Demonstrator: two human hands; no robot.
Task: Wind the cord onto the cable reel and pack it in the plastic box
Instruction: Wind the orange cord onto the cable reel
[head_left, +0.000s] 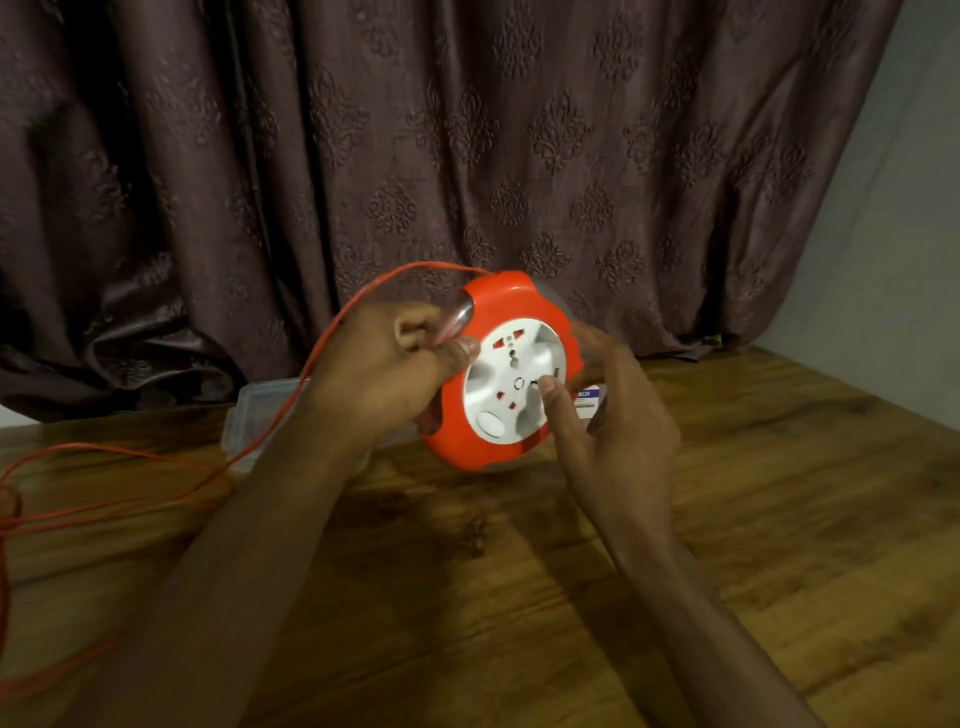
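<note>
Left hand: closed on the rim of the cable reel, held upright above the tabletop. Right hand: loosely open, one fingertip on the white socket hub. Step: winding under way, by the look of it; next, turn hub, feed slack. Cord: orange, loops trailing left. Plastic box: clear, behind the reel

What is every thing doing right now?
Round orange and white cable reel: held up off the table, white face toward the camera.
Thin orange cord: mostly unwound, trailing left across the wooden table.
Clear plastic box: on the table behind the hands.
Left hand: gripping the reel's rim.
Right hand: fingertip on the white hub.
</note>
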